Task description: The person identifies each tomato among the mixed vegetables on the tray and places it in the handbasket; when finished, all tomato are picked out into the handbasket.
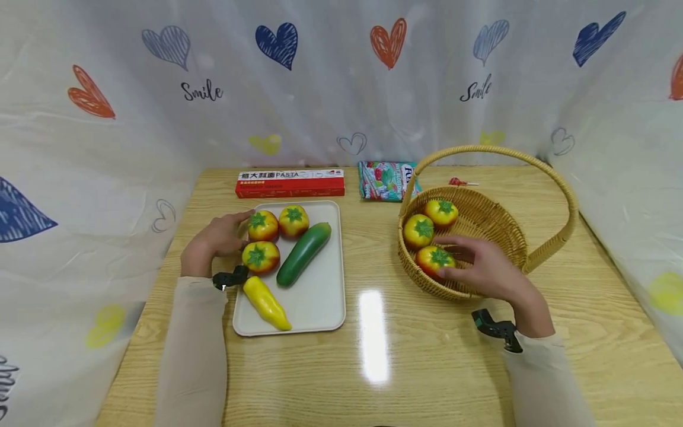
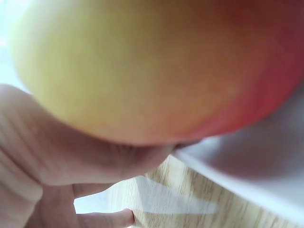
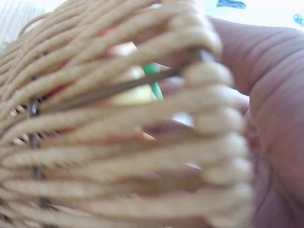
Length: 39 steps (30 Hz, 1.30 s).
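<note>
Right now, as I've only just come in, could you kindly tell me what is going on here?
Someone is handling red-and-yellow fruits. The left hand is at the rear left fruit on the white tray; whether it grips it is unclear. The right hand is at the wicker basket, its fingers spread by the nearest fruit there. Three such fruits are on the tray with a green vegetable and a yellow pepper; three are in the basket.

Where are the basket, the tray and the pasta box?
Basket (image 1: pixel 496 222): head view, on its bare inner wall.
Tray (image 1: pixel 320 302): head view, on its bare surface.
Pasta box (image 1: pixel 290 186): head view, on its red side.
</note>
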Available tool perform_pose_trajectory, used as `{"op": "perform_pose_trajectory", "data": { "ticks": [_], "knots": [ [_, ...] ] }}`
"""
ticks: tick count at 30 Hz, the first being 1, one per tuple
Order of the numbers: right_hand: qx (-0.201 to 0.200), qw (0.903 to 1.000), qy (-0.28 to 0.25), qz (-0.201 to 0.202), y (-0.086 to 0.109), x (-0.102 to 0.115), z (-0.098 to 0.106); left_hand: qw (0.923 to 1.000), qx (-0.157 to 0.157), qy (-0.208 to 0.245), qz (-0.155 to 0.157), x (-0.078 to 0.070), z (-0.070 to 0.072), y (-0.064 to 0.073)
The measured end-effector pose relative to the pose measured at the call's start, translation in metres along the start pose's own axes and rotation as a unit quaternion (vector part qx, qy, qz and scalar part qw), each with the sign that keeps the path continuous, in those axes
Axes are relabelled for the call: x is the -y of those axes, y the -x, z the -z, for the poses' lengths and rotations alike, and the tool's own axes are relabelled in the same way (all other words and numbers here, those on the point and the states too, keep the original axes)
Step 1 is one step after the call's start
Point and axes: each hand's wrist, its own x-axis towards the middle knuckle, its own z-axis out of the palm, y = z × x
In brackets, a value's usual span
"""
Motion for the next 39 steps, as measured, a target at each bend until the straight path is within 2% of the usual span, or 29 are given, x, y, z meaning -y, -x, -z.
{"op": "perform_pose_trajectory", "data": {
  "ticks": [6,8,12,16,22,29,34,37,39],
  "knots": [
    [-0.037,0.9992,0.013,0.000,0.006,0.011,0.005,1.0000,0.001,-0.001,0.003,-0.001,0.001,0.000],
    [-0.055,0.9983,0.008,0.019,0.005,0.016,0.004,1.0000,0.002,-0.001,0.003,-0.001,0.002,0.000],
    [-0.074,0.9935,-0.039,0.078,-0.005,0.030,-0.003,1.0000,0.002,0.000,0.005,-0.001,0.002,0.000],
    [-0.061,0.9871,-0.088,0.120,-0.021,0.049,-0.013,1.0000,0.002,0.000,0.003,0.000,0.001,0.000],
    [-0.028,0.9822,-0.122,0.141,-0.049,0.079,-0.029,1.0000,0.003,-0.001,0.001,0.000,0.001,0.000],
    [-0.015,0.9664,-0.180,0.182,-0.086,0.108,-0.046,1.0000,0.000,0.002,-0.001,-0.001,0.000,-0.001],
    [-0.015,0.9565,-0.218,0.193,-0.111,0.122,-0.063,1.0000,0.000,-0.004,-0.005,0.000,0.000,-0.002],
    [-0.012,0.9540,-0.227,0.196,-0.127,0.128,-0.074,1.0000,0.000,-0.005,-0.004,0.000,0.000,-0.002],
    [-0.009,0.9556,-0.223,0.192,-0.139,0.130,-0.082,1.0000,0.001,-0.005,-0.002,0.000,-0.001,-0.002]
  ]
}}
